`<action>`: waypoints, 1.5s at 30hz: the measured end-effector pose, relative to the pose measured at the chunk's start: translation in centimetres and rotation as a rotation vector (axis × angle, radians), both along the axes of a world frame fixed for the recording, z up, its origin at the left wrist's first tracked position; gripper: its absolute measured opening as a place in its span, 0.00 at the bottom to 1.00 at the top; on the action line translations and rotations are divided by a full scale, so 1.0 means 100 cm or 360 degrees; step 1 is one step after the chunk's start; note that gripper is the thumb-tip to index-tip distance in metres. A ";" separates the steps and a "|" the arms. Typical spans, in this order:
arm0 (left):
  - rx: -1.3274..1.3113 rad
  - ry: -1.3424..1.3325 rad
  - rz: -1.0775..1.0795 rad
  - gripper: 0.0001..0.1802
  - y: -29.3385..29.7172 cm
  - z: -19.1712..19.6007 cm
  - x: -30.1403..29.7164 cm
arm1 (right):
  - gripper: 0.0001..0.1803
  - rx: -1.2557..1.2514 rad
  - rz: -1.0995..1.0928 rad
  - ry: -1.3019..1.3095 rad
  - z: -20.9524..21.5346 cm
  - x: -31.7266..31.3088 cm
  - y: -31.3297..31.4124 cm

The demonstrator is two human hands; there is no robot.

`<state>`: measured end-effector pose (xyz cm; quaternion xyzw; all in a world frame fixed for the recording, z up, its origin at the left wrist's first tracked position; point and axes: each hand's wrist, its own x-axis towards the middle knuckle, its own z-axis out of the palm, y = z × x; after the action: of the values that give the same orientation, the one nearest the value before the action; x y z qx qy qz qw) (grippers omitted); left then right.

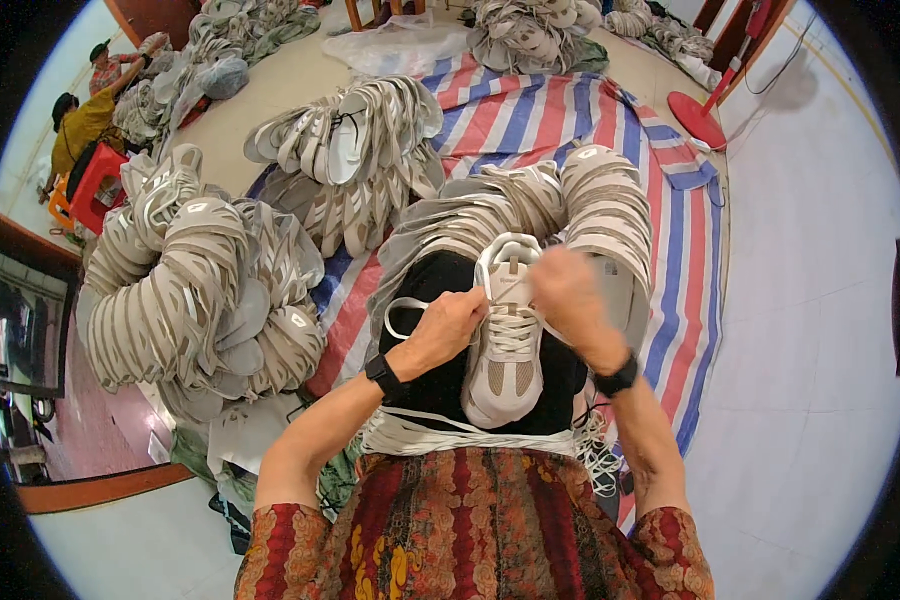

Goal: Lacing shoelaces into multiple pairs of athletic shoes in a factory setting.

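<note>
A beige and white sneaker [505, 375] lies on a black surface [438, 375] in front of me, toe toward me. White lacing crosses its front. My left hand [452, 318] pinches the white shoelace [403, 318] at the shoe's left upper edge, and a loop of it sticks out leftward. Over the right side of the collar is my right hand [573, 300], fingers curled and blurred by motion; what they hold is hidden. A bundle of loose white laces [470, 436] lies across my lap.
Stacked shoe uppers [510, 205] curve just beyond the black surface. More piles [170, 310] stand left, with another pile [355, 160] behind. A striped sheet [685, 270] covers the floor. A red stand base [697, 120] is far right; two people [85, 125] sit far left.
</note>
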<state>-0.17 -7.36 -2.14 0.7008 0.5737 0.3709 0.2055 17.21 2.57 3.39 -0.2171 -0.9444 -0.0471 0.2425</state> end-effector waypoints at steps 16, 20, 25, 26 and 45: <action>-0.1180 -0.1988 0.0387 0.10 -0.028 0.004 -0.008 | 0.10 -0.0157 0.0266 -0.0049 -0.012 0.004 -0.006; -0.0998 -0.2556 0.0217 0.10 -0.025 -0.002 -0.008 | 0.08 -0.0119 0.0306 0.0039 -0.025 0.001 -0.003; -0.0947 -0.3030 -0.0187 0.11 -0.020 -0.020 -0.009 | 0.09 -0.0202 -0.0157 0.0278 -0.010 0.018 0.011; -0.0986 -0.3032 -0.0152 0.09 -0.021 -0.021 -0.008 | 0.11 -0.0644 -0.0110 0.0278 -0.007 0.019 0.009; 0.0241 0.0214 -0.0127 0.04 0.045 0.007 0.006 | 0.15 -0.1892 -0.0350 0.0109 0.039 0.044 0.018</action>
<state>0.42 -2.83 -1.44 0.7599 0.5281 0.3569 0.1276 21.59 4.42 7.30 -0.4130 -0.7726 0.4708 0.1037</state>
